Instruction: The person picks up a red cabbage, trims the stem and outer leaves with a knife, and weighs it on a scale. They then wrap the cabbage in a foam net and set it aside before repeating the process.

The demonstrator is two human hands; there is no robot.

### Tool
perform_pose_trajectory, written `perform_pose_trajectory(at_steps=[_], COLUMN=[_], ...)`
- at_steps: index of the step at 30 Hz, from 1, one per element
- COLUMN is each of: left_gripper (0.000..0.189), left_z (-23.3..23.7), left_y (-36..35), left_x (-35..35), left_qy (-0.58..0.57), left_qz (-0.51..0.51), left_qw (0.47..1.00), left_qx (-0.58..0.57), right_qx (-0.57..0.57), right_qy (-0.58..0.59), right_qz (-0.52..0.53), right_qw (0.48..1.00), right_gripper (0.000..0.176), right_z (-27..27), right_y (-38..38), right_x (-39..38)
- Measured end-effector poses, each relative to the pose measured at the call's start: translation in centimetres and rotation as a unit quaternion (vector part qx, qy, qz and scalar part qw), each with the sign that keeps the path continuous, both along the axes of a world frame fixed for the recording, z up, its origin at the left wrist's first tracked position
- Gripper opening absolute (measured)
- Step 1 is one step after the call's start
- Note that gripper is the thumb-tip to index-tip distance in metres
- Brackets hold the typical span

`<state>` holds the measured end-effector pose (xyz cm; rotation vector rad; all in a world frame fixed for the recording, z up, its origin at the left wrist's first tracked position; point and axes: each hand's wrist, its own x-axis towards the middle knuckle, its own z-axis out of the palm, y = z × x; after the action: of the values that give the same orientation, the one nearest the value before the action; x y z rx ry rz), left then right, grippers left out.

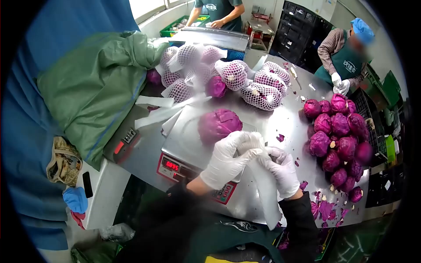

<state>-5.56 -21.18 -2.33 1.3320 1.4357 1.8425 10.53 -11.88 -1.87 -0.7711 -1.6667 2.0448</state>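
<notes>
Both my hands wear white gloves and are raised in front of the scale. My left hand [228,160] pinches the upper end of a flat white foam net sleeve [265,193], and my right hand [283,171] grips the same end from the other side. The rest of the sleeve hangs down between them. Just beyond my left hand, a bare red cabbage [220,124] sits on the steel pan of the digital scale [182,147], whose red display is lit. More flat foam sleeves [164,109] lie left of the cabbage.
Several red cabbages in foam nets [263,94] lie at the back of the steel table. Bare cabbages [340,127] are heaped on the right, with leaf scraps [326,210] nearby. A knife [296,78] lies farther back. A green sack [96,83] bulges at left. Two co-workers stand beyond.
</notes>
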Motion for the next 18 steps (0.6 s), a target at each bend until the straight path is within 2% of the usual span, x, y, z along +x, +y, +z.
perform_pose_trajectory(at_steps=[1,2,3,4,7,8,9,11,12,13,14,15,16,17,18], left_gripper=[0.014,0.017,0.017,0.016,0.013,0.008,0.007,0.006,0.01,0.013,0.016,0.018,0.026,0.035,0.039], left_z=[-0.7,-0.8,-1.1,-1.4,-1.7,-2.6,-3.1,-3.8,-4.3,-4.9,-7.1,-8.8,-6.5,-4.8,-5.1], left_y=[0.4,0.8,1.6,1.8,1.8,1.7,1.6,1.9,1.9,2.6,3.5,4.0,3.0,2.5,2.1], left_x=[0.6,1.8,2.2,2.2,3.0,3.0,3.3,3.8,3.0,2.6,0.9,-0.8,-2.1,-2.7,-2.9], left_qy=[-0.016,0.035,0.159,0.212,0.337,0.34,0.218,-0.035,-0.046,-0.309,-0.422,-0.524,-0.591,-0.638,-0.648], left_qz=[-0.006,0.064,0.163,0.169,0.169,0.141,0.111,0.044,0.036,-0.053,-0.152,-0.246,-0.274,-0.224,-0.306], left_qw=[1.0,0.997,0.971,0.96,0.925,0.929,0.97,0.994,0.994,0.947,0.892,0.815,0.749,0.715,0.679], left_qx=[0.006,0.028,0.074,0.076,0.045,0.039,-0.008,-0.096,-0.091,-0.074,-0.055,-0.034,-0.124,-0.179,-0.16], right_qx=[-0.087,-0.171,-0.221,-0.27,-0.226,-0.176,-0.184,-0.197,-0.131,-0.056,0.016,-0.053,-0.123,-0.225,-0.32], right_qy=[0.079,0.156,0.191,0.225,0.211,0.199,0.219,0.26,0.174,0.085,0.002,0.039,0.068,0.204,0.333], right_qz=[-0.001,-0.001,0.003,0.006,-0.025,-0.051,-0.052,-0.053,-0.029,0.002,0.037,0.079,0.119,0.163,0.202], right_qw=[0.993,0.973,0.956,0.936,0.951,0.963,0.957,0.944,0.976,0.995,0.999,0.995,0.983,0.939,0.864], right_gripper=[0.031,0.036,0.043,0.051,0.043,0.035,0.031,0.024,0.027,0.031,0.035,0.039,0.044,0.047,0.05], right_z=[0.5,1.3,0.4,-0.5,-3.2,-4.2,-4.1,-3.0,-1.6,0.1,2.1,1.9,1.7,-2.5,-6.6], right_y=[-0.5,-1.5,-1.4,-1.4,-1.2,-1.4,-1.5,-1.6,-1.7,-1.9,-2.2,-2.3,-2.4,-0.8,0.9], right_x=[0.0,0.2,0.5,0.8,1.2,1.2,1.1,0.5,0.4,0.2,-0.1,0.2,0.4,2.1,3.7])
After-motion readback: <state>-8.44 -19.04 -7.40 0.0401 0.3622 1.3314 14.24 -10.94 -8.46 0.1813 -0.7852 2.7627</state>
